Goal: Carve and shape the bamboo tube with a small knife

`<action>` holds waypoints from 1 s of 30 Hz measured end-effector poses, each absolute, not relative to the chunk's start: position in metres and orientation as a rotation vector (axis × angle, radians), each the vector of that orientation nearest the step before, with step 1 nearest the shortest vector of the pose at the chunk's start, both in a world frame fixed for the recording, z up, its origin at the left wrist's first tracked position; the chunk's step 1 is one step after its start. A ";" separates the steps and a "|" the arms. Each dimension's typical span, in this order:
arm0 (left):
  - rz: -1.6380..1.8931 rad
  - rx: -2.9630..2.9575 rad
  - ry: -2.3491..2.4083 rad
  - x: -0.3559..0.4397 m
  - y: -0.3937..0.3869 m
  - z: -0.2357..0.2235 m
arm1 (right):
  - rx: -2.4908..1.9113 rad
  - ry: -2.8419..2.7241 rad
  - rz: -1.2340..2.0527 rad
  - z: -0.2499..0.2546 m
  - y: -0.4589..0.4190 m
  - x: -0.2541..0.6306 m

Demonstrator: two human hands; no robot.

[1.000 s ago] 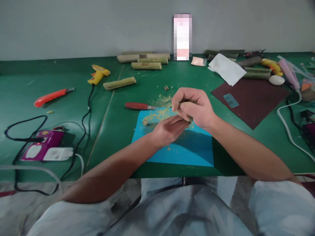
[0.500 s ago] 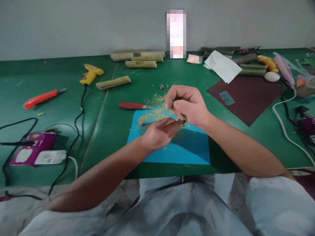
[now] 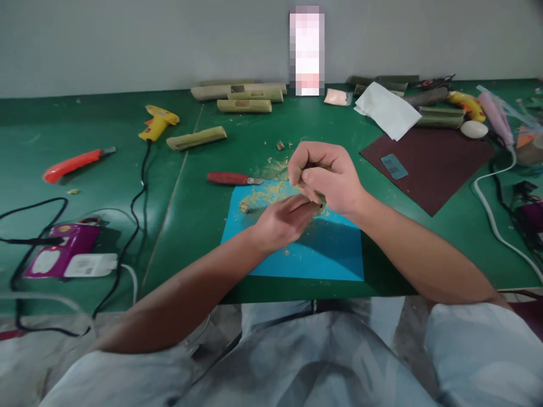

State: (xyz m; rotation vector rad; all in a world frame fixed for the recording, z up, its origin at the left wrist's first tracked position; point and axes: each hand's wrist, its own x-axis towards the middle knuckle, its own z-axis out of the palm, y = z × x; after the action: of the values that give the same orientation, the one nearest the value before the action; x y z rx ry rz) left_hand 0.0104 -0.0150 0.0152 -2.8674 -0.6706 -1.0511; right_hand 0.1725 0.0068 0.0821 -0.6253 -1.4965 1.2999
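Right fingers (image 3: 296, 167) curled round mostly hidden piece (image 3: 323, 200); left fingers (image 3: 300, 211) straight, grip unclear; crumbly shavings (image 3: 265, 195) on flat sheet (image 3: 326, 261).

Beyond the grip (image 3: 313, 189) rises a grey wall (image 3: 148, 45), smooth and plain, a little darker toward its upper right corner. It meets the far edge of a green table (image 3: 106, 121), which spreads wide to both sides of the grip. To the left of the grip, a thin pale seam (image 3: 171, 198) runs across the table from far to near. Soft light makes a whitish shine on the surface there, while nearer and right of the grip lies a darker shadow. Below the near edge, a greyish floor (image 3: 25, 367) is partly seen.
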 end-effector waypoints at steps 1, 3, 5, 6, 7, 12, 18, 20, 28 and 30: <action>-1.056 -2.852 -0.688 0.011 -0.015 0.016 | -0.651 -1.506 1.307 0.082 0.007 0.173; -1.063 -2.821 -0.689 0.011 -0.015 0.016 | -0.687 -1.517 1.313 0.083 0.006 0.173; -1.053 -2.820 -0.646 0.011 -0.015 0.016 | -0.699 -1.515 1.312 0.084 0.005 0.173; -1.042 -2.836 -0.628 0.010 -0.015 0.016 | -0.710 -1.513 1.311 0.085 0.005 0.173; -1.031 -2.854 -0.628 0.010 -0.015 0.016 | -0.725 -1.511 1.312 0.085 0.005 0.173; -1.012 -2.834 -0.724 0.009 -0.015 0.013 | -0.674 -1.492 1.331 0.086 0.004 0.172; -0.899 -2.827 -0.702 0.010 -0.016 0.014 | -0.635 -1.481 1.314 0.087 0.003 0.173; -0.910 -2.808 -0.740 0.010 -0.017 0.014 | -0.676 -1.500 1.331 0.088 0.001 0.174; -0.914 -2.764 -0.663 0.011 -0.016 0.018 | -0.655 -1.474 1.342 0.086 0.002 0.175; -0.911 -2.770 -0.672 0.010 -0.016 0.018 | -0.673 -1.487 1.349 0.086 0.002 0.175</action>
State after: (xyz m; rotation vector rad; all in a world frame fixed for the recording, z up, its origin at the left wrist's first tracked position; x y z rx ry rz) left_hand 0.0098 -0.0162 0.0183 -2.7705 -0.6721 -0.9110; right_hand 0.1753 0.0019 0.0859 -0.6734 -1.4866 1.3486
